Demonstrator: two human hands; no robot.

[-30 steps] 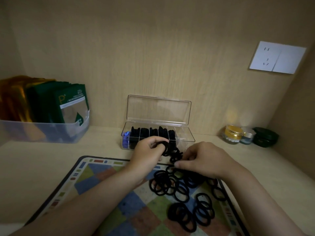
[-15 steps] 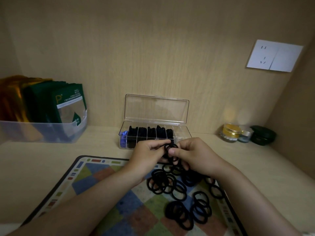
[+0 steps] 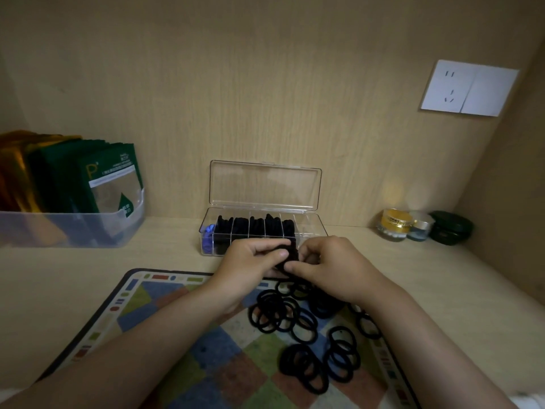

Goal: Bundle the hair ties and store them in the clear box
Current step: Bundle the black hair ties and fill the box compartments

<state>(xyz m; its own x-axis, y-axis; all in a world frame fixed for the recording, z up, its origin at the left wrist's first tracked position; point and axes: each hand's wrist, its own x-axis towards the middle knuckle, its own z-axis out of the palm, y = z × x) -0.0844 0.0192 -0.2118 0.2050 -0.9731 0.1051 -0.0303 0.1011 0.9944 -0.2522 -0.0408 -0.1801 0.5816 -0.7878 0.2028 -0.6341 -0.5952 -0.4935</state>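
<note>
**Q:** Where are the hands, and what do they hold?

**A:** Both meet just in front of the clear box point(image 3: 312, 225). The left hand point(image 3: 253, 261) pinches a small black bundle of hair ties point(image 3: 290, 252) between thumb and fingers. The right hand point(image 3: 330, 267) has its fingers curled onto the same bundle from the other side. The bundle is raised a little above the far edge of a patchwork mat point(image 3: 147, 305).

**Q:** How full is the box?

**A:** It sits at the back of a pale wooden shelf, with its lid point(image 3: 265, 187) standing open. Something blue fills the leftmost compartment and dark bundles fill the ones beside it. The rightmost compartment looks empty, though clear plastic makes that hard to confirm.

**Q:** So how much is left?

**A:** Quite a lot, I judge. Many loose hair ties point(image 3: 300, 366) lie in overlapping heaps on the mat, beneath and nearer than the hands. The held bundle is not yet in the box. It looks as if it is being gathered or wrapped, and more bundles would follow.

**Q:** Anything else nearby?

**A:** A plastic bin of green and gold packets point(image 3: 73, 231) stands to the left, and small jars point(image 3: 395, 224) to the right.
</note>
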